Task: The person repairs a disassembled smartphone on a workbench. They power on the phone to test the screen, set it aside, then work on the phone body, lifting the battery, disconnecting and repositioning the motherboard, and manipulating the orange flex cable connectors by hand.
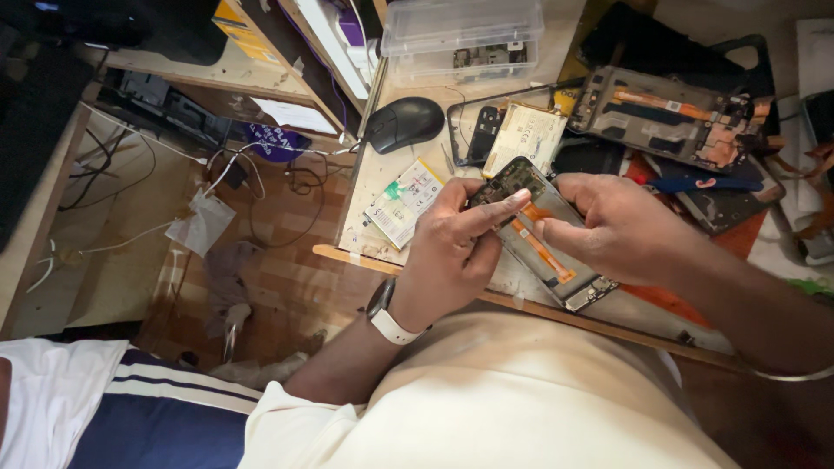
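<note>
Cream cloth over the person's lap (521,399) fills the bottom of the view, with a white and navy striped garment (130,408) at the lower left. Above it, both hands hold an opened phone (543,234) over the front edge of the bench (365,234); its back is off, showing a dark circuit board at the top and an orange flex cable running down the middle. The left hand (452,247), with a white-strapped watch (387,317) on its wrist, grips the phone's upper left side, forefinger stretched across the board. The right hand (608,230) clasps the right edge, thumb pressed near the orange cable. Just left of the phone a flat battery (404,201) lies on the bench, and a black mouse (404,123) sits beyond it. Another dismantled phone frame (669,117) rests further back to the right, and a clear plastic box (460,39) stands at the far edge.
</note>
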{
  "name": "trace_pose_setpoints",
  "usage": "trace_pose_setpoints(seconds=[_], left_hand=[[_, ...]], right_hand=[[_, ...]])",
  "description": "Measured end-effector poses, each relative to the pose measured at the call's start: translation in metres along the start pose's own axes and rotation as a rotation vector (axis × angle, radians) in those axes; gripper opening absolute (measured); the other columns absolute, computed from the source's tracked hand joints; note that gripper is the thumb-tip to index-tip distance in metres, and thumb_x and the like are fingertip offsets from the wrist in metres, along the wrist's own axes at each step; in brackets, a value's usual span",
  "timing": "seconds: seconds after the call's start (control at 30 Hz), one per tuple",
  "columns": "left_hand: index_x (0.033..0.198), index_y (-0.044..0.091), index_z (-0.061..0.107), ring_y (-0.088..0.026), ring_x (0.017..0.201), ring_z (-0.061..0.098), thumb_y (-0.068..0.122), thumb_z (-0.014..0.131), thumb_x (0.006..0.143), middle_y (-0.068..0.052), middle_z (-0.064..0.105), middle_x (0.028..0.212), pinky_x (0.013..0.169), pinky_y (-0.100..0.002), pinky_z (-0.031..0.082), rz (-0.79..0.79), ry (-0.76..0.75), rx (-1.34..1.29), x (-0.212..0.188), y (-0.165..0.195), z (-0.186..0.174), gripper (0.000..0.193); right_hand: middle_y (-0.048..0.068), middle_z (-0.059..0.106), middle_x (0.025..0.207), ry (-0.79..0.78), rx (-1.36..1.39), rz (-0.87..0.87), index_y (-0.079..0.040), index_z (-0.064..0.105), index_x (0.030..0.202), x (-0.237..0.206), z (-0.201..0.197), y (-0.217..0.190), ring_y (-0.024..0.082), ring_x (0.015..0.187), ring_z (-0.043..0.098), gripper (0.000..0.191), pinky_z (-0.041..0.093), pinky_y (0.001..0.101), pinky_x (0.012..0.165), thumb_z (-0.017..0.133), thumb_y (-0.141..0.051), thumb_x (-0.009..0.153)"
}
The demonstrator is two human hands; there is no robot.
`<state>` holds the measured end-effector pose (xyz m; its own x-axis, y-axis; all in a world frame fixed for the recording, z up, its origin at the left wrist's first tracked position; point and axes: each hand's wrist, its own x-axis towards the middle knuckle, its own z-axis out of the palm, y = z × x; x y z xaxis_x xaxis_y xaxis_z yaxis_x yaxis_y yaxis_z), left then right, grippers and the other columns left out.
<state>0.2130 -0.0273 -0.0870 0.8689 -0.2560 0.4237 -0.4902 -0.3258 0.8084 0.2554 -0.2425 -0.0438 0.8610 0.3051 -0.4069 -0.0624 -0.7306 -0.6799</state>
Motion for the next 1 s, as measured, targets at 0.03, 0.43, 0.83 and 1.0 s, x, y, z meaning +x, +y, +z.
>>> trace_pose_setpoints(seconds=[0.03, 0.43, 0.83, 1.0], left_hand=[[0.134, 0.017, 0.070, -0.029, 0.102, 0.069, -0.007, 0.059, 0.087, -0.017, 0.063, 0.119, 0.090, -0.033, 0.057, 0.007, -0.002, 0.001, 0.000, -0.001, 0.000, 0.053], [0.140, 0.016, 0.065, -0.036, 0.114, 0.062, -0.005, 0.061, 0.088, -0.022, 0.057, 0.126, 0.100, -0.038, 0.054, 0.050, -0.085, 0.060, -0.004, 0.002, 0.002, 0.056], [0.143, 0.018, 0.063, -0.035, 0.108, 0.064, -0.004, 0.062, 0.091, -0.021, 0.054, 0.127, 0.095, -0.037, 0.056, 0.058, -0.124, 0.080, -0.007, 0.004, 0.009, 0.057], [0.144, 0.015, 0.061, -0.036, 0.111, 0.063, -0.005, 0.060, 0.089, -0.019, 0.055, 0.127, 0.097, -0.038, 0.055, 0.095, -0.122, 0.019, -0.005, 0.004, 0.005, 0.058]], right_hand=[[0.004, 0.063, 0.061, -0.002, 0.012, -0.019, -0.003, 0.069, 0.089, 0.000, 0.000, 0.001, 0.011, 0.053, 0.050, 0.029, 0.041, 0.0329, 0.047, 0.072, -0.032, 0.088], [0.000, 0.067, 0.065, 0.088, 0.144, -0.081, -0.006, 0.075, 0.100, 0.004, 0.010, 0.011, 0.006, 0.060, 0.053, 0.028, 0.047, 0.0287, 0.051, 0.065, -0.032, 0.093], [-0.003, 0.067, 0.075, -0.064, 0.275, -0.064, -0.006, 0.070, 0.103, 0.004, 0.006, 0.017, 0.005, 0.065, 0.057, 0.024, 0.049, 0.0273, 0.052, 0.062, -0.026, 0.092], [-0.003, 0.050, 0.067, -0.190, 0.309, -0.044, -0.007, 0.064, 0.098, 0.007, -0.005, 0.033, 0.007, 0.057, 0.045, 0.028, 0.035, 0.0283, 0.044, 0.060, -0.034, 0.094]])
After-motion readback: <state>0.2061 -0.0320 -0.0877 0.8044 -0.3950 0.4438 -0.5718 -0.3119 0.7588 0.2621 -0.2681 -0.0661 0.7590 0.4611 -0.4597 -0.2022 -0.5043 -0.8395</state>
